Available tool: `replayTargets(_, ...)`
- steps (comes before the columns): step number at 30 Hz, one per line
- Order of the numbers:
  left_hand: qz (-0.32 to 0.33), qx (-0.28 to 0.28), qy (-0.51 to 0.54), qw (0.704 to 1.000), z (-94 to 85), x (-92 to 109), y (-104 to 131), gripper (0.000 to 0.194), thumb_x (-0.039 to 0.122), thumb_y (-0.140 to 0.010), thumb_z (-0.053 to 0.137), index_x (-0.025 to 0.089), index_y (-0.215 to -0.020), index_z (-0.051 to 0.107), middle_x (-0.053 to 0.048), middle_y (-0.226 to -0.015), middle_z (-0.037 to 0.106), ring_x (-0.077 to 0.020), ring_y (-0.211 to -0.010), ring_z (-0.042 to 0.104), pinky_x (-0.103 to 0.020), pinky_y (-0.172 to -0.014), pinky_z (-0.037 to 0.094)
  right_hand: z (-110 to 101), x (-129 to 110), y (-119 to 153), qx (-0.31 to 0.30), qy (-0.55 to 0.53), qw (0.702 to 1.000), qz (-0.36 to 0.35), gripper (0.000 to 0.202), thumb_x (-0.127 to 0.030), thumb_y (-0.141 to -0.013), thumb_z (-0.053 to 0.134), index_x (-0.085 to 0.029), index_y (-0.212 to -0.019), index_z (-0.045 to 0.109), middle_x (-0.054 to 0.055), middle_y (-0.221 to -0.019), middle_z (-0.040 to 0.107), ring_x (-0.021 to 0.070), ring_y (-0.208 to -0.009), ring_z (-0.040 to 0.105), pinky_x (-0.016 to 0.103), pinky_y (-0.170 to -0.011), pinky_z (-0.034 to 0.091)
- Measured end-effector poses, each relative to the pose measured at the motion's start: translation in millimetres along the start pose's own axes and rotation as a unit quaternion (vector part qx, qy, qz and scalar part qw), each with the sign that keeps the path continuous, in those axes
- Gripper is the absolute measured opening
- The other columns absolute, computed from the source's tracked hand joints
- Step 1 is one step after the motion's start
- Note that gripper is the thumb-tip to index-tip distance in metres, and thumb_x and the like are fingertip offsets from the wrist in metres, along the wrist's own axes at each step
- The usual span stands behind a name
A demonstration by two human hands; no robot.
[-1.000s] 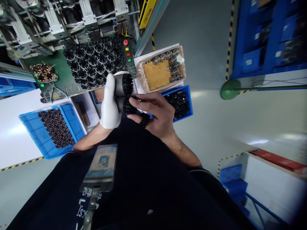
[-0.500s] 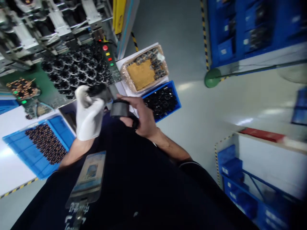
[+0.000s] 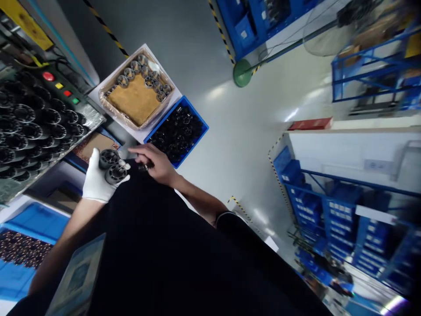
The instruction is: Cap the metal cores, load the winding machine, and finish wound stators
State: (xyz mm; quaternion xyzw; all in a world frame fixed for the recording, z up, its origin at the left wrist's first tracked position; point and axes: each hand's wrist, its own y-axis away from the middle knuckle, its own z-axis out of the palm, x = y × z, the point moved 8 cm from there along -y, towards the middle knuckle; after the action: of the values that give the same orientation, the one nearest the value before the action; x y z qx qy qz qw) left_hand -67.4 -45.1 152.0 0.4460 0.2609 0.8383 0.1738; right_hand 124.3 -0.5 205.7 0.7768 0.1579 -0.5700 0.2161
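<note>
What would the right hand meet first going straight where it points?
Probably the upper slotted black cylinder in the gloved left hand, though a blurred grey patch between leaves depth unclear.

White glove (image 3: 98, 183), dark-grey cylinders (image 3: 115, 174), yellow-black striped tape (image 3: 105, 27)

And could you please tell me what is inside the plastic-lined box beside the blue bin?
The plastic-lined box holds cylindrical parts along two sides of a brown sheet. Anything beneath the sheet is covered.
</note>
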Motion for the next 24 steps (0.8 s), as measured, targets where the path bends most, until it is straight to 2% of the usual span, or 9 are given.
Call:
replayTargets(2,-0.071,0.073,-0.006,0.995,-6.2,-9.7,1.7,0.082,0.116,-0.092,0.048,0.047,-0.101,0.09,0.007,-0.091,0.09,-0.0294,-0.078,0.078,-0.042,-0.043,0.063,-22.5,59.6,8.6,0.003,-0.005,0.995,0.099,0.037,-0.039,-0.119,0.07,-0.024,-0.15,0.084,0.006,-0.13,0.09,0.018,-0.1,0.085,0.032,-0.103,0.067)
replayTargets(5,-0.09,0.131,0.013,0.987,7.7,7.6,7.4,0.082,0.112,-0.095,0.053,0.039,-0.102,0.09,-0.002,-0.084,0.085,-0.0258,-0.073,0.073,-0.024,-0.032,0.042,-60.5,144.7,17.6,0.011,0.088,0.963,0.255,0.042,-0.043,-0.114,0.077,-0.019,-0.149,0.082,-0.001,-0.099,0.088,0.0174,-0.088,0.079,0.03,-0.094,0.065)
replayTargets(8,-0.151,0.089,0.046,0.983,49.5,29.1,8.3,0.072,0.094,-0.108,0.059,0.026,-0.104,0.084,-0.008,-0.074,0.071,-0.0238,-0.066,0.069,-0.019,-0.029,0.036,-99.0,201.0,12.1,0.029,0.157,0.936,0.313,0.039,-0.025,-0.114,0.071,-0.02,-0.152,0.08,0.007,-0.125,0.088,0.0222,-0.116,0.08,0.035,-0.112,0.062)
replayTargets(10,-0.191,0.089,0.058,0.976,73.3,40.0,8.3,0.076,0.084,-0.119,0.036,0.023,-0.105,0.078,-0.007,-0.071,0.064,-0.0248,-0.06,0.067,-0.022,-0.028,0.039,-119.6,229.8,4.6,0.022,0.197,0.92,0.338,0.049,-0.014,-0.113,0.063,-0.025,-0.16,0.076,0.011,-0.153,0.08,0.0255,-0.135,0.076,0.039,-0.124,0.056)
replayTargets(12,-0.195,0.129,0.061,0.97,86.2,47.8,7.7,0.087,0.077,-0.121,0.008,0.023,-0.105,0.074,-0.007,-0.068,0.059,-0.0255,-0.055,0.065,-0.024,-0.027,0.038,-133.5,253.6,-3.3,-0.002,0.23,0.904,0.359,0.059,-0.009,-0.114,0.055,-0.027,-0.167,0.072,0.014,-0.169,0.07,0.0289,-0.141,0.075,0.044,-0.129,0.054)
replayTargets(14,-0.193,0.146,0.062,0.968,94.9,47.7,7.3,0.09,0.075,-0.12,0.0,0.023,-0.103,0.072,-0.007,-0.067,0.058,-0.0261,-0.054,0.065,-0.024,-0.027,0.037,-140.8,271.5,-10.3,-0.034,0.253,0.893,0.371,0.056,-0.011,-0.116,0.053,-0.025,-0.166,0.072,0.017,-0.171,0.067,0.0311,-0.139,0.075,0.046,-0.129,0.052)
replayTargets(18,-0.163,0.135,0.057,0.976,92.9,35.0,7.7,0.076,0.081,-0.119,0.029,0.022,-0.097,0.072,-0.009,-0.069,0.061,-0.0271,-0.056,0.067,-0.025,-0.026,0.036,-146.6,286.6,-15.2,-0.073,0.276,0.885,0.368,0.039,-0.018,-0.116,0.059,-0.022,-0.149,0.081,0.017,-0.161,0.071,0.0294,-0.133,0.074,0.041,-0.125,0.052)
replayTargets(21,-0.119,0.138,0.045,0.982,78.4,26.7,10.2,0.063,0.081,-0.114,0.056,0.023,-0.101,0.076,-0.009,-0.07,0.066,-0.0259,-0.057,0.068,-0.025,-0.026,0.035,-154.1,281.1,-6.2,-0.057,0.278,0.891,0.354,0.032,-0.021,-0.115,0.065,-0.021,-0.141,0.083,0.014,-0.155,0.075,0.0274,-0.131,0.072,0.038,-0.123,0.053)
replayTargets(24,-0.051,0.139,0.034,0.988,68.9,28.2,13.0,0.061,0.084,-0.109,0.069,0.024,-0.104,0.078,-0.006,-0.07,0.07,-0.025,-0.065,0.074,-0.022,-0.031,0.034,-163.5,263.4,10.0,-0.009,0.269,0.904,0.333,0.026,-0.023,-0.113,0.066,-0.017,-0.133,0.083,0.017,-0.156,0.075,0.0276,-0.137,0.071,0.039,-0.126,0.054)
